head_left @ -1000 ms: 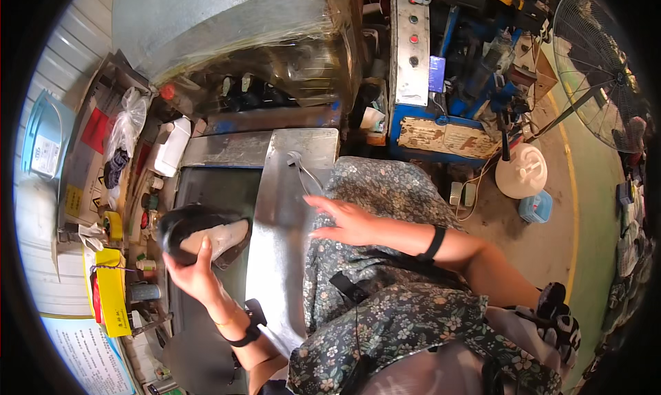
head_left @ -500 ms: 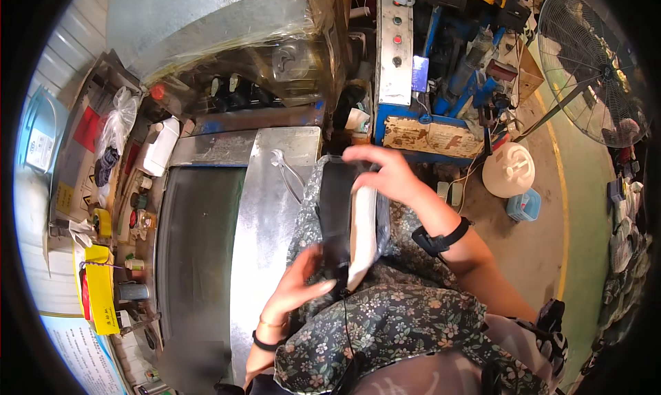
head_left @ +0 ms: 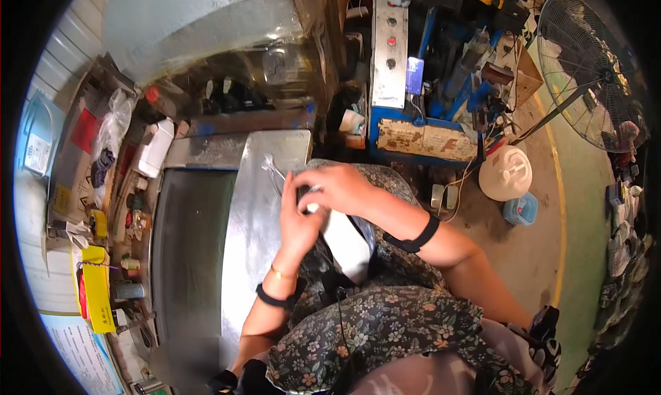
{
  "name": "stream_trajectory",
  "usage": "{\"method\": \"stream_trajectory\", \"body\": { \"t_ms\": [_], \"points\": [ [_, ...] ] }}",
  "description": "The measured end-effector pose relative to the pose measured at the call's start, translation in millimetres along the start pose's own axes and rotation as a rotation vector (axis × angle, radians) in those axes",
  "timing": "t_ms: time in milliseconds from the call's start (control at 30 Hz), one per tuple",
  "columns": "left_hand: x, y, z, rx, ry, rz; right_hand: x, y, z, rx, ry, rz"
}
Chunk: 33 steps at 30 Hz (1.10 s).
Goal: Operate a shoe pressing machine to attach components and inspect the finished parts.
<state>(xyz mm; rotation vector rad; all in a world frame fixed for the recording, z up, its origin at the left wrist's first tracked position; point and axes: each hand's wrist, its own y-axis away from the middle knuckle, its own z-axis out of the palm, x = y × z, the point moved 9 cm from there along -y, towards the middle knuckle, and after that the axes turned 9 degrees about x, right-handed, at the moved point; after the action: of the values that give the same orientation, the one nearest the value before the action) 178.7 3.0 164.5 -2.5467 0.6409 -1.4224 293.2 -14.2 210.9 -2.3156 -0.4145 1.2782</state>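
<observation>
On my lap, over a dark floral apron (head_left: pixel 385 312), lies a long white piece with a rounded end (head_left: pixel 350 250); its kind I cannot make out. Dark material shows beside it. Over its far end my left hand (head_left: pixel 299 219) and my right hand (head_left: pixel 341 188) come together, fingers bent and closed, slightly blurred. Whatever they pinch is mostly covered by the fingers. Left of the hands, a silver wrench (head_left: pixel 270 166) rests on a bare metal plate (head_left: pixel 251 209), partly behind my left fingers.
A dark flat panel (head_left: pixel 193 237) is set beside the metal plate. Further left, a shelf holds a white bottle (head_left: pixel 155 148) and a yellow box (head_left: pixel 96 288). Ahead stands a blue machine with a button panel (head_left: pixel 390 51). To the right are a white jug (head_left: pixel 506 173), a blue basket (head_left: pixel 521 209) and a large fan (head_left: pixel 599 71).
My right hand has moved left and toward me, and my left hand has moved away from me to meet it. The white piece has turned, its far end now leaning left.
</observation>
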Motion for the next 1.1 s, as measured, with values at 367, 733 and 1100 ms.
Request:
{"method": "stream_trajectory", "body": {
  "t_ms": [367,733,1100],
  "points": [
    [-15,-24,33,-0.248,0.756,-0.465,87,148,-9,0.224,-0.659,0.827],
    [-49,-10,38,-0.166,0.415,-0.229,91,139,47,-0.153,-0.388,1.028],
    [-46,-17,54,-0.278,0.341,-0.169,89,160,24,-0.039,-0.72,1.182]
  ]
}}
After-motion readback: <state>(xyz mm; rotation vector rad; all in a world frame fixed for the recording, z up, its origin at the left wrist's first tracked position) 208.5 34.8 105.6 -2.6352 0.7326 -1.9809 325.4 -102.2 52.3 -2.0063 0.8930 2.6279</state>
